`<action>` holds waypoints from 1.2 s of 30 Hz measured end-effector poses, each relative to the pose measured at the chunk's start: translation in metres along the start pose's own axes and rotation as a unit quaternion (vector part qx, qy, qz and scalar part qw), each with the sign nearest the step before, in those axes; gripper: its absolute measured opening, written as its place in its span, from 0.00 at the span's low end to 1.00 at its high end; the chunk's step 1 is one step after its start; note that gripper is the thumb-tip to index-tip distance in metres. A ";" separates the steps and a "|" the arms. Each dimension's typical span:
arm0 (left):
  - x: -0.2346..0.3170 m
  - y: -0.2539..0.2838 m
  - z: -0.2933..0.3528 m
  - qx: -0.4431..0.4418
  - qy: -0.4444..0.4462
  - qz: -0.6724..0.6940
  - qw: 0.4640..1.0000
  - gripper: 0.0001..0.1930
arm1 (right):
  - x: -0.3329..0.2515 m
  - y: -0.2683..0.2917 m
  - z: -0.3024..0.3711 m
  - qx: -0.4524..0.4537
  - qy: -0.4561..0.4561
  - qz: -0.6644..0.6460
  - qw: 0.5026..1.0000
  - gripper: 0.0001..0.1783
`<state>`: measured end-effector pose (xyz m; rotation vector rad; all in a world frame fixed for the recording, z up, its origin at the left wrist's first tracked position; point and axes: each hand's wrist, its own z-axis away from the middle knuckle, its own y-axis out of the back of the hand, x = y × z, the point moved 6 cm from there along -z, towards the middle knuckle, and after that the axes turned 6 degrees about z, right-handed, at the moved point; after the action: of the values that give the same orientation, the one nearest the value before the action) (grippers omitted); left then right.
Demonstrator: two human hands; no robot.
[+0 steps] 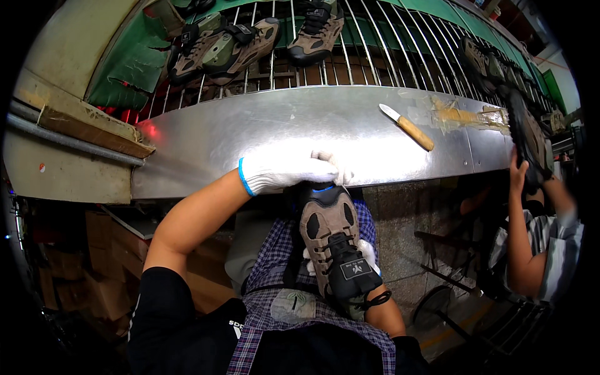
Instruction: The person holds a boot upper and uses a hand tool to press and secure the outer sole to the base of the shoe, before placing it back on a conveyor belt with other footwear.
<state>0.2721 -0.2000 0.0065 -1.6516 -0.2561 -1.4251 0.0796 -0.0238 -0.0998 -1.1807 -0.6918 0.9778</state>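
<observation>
A brown and black lace-up shoe (334, 219) is held over my lap, toe toward the metal ledge and its black tongue toward me. My left hand (290, 172), in a white knit glove with a blue cuff, is closed at the toe, its fingers curled over the tip. Whether anything small is pinched in those fingers is hidden. Under and beside the shoe's midsection, my right hand (368, 253), also in a white glove, grips it from below; most of that hand is covered by the shoe. A strip of bright blue shows at the toe edge.
On the shiny metal ledge (206, 134) lies a knife (409, 128) with a wooden handle. Beyond it, several similar shoes (315, 34) rest on a rack of metal rods (369, 44). At right, a co-worker's hand (518, 172) holds another shoe (528, 131). Cardboard boxes (112, 262) stand lower left.
</observation>
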 end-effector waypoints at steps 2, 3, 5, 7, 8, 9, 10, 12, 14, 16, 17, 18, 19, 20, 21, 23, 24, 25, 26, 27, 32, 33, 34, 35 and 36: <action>0.003 0.001 -0.001 0.013 -0.005 0.025 1.000 0.11 | 0.001 0.000 -0.001 -0.013 -0.013 -0.011 1.000 0.56; 0.002 0.001 -0.001 0.014 0.000 0.017 1.000 0.12 | 0.002 0.004 -0.003 -0.026 -0.021 -0.017 0.999 0.56; 0.000 0.003 -0.001 0.018 0.008 0.002 1.000 0.14 | 0.000 -0.007 -0.008 -0.035 -0.031 -0.039 0.998 0.54; 0.003 0.001 0.000 0.020 0.011 -0.010 1.000 0.13 | -0.002 -0.021 -0.007 -0.025 -0.031 -0.071 0.997 0.50; 0.005 0.000 0.000 0.020 0.013 -0.015 1.000 0.13 | -0.002 -0.022 -0.007 -0.029 -0.031 -0.077 0.996 0.50; 0.005 -0.001 0.000 0.021 0.017 -0.025 0.999 0.13 | -0.001 -0.021 -0.007 -0.033 -0.032 -0.084 0.995 0.50; 0.006 -0.002 -0.001 0.021 0.020 -0.035 0.999 0.13 | -0.001 -0.022 -0.007 -0.037 -0.033 -0.089 0.995 0.51; 0.006 -0.002 -0.002 0.022 0.017 -0.029 0.999 0.13 | -0.002 -0.024 -0.005 -0.032 -0.035 -0.089 0.995 0.51; 0.004 0.000 -0.002 0.027 0.008 0.003 1.000 0.13 | -0.001 -0.024 -0.005 -0.026 -0.038 -0.083 0.995 0.52; 0.000 0.003 -0.003 0.027 0.007 0.033 0.999 0.13 | 0.000 -0.020 -0.004 -0.019 -0.039 -0.069 0.997 0.51; 0.000 0.004 -0.003 0.027 0.007 0.047 0.999 0.14 | 0.001 -0.016 -0.003 -0.017 -0.039 -0.064 0.997 0.51; 0.000 0.005 -0.003 0.032 0.004 0.044 0.999 0.14 | 0.001 -0.011 -0.002 -0.015 -0.040 -0.060 0.997 0.51; 0.000 0.007 -0.003 0.036 0.001 0.043 0.998 0.14 | 0.003 -0.008 -0.001 -0.010 -0.040 -0.056 0.998 0.50; -0.001 0.008 -0.003 0.039 -0.001 0.043 0.998 0.14 | 0.005 -0.007 0.001 -0.006 -0.036 -0.061 0.997 0.50; -0.003 0.010 -0.003 0.045 0.007 0.042 0.998 0.14 | 0.007 -0.008 0.003 -0.001 -0.032 -0.065 0.997 0.50; -0.007 0.013 -0.003 0.059 0.023 0.041 0.997 0.14 | 0.008 -0.014 0.003 0.000 -0.027 -0.074 0.997 0.50; -0.009 0.017 -0.002 0.066 0.012 0.056 0.996 0.14 | 0.007 -0.020 0.004 -0.002 -0.027 -0.079 0.996 0.51; -0.010 0.021 -0.002 0.073 0.001 0.070 0.995 0.14 | 0.006 -0.024 0.003 -0.005 -0.026 -0.084 0.996 0.51; -0.009 0.024 -0.001 0.080 -0.010 0.084 0.993 0.14 | 0.006 -0.018 0.004 -0.021 -0.040 -0.081 0.996 0.52; -0.010 0.024 0.000 0.079 -0.007 0.080 0.994 0.14 | 0.005 -0.018 0.003 -0.024 -0.041 -0.080 0.996 0.52; -0.011 0.011 -0.003 0.015 -0.021 0.050 0.998 0.14 | 0.005 -0.009 0.007 0.017 -0.017 -0.075 0.997 0.50; -0.010 0.008 -0.002 0.011 -0.021 0.040 0.999 0.14 | 0.004 -0.009 0.007 0.028 -0.012 -0.075 0.997 0.50; -0.008 0.004 -0.001 0.007 -0.021 0.030 0.999 0.14 | 0.004 -0.010 0.008 0.029 -0.014 -0.080 0.996 0.50; -0.005 0.000 0.001 0.004 -0.020 0.020 1.000 0.15 | 0.004 -0.012 0.008 0.030 -0.016 -0.084 0.996 0.49; -0.002 -0.003 0.001 -0.005 -0.023 -0.005 1.000 0.14 | 0.004 -0.012 0.008 0.032 -0.018 -0.089 0.995 0.49</action>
<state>0.2704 -0.1972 0.0065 -1.6947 -0.2834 -1.3998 0.0772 -0.0176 -0.0859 -1.0297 -0.7761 0.8674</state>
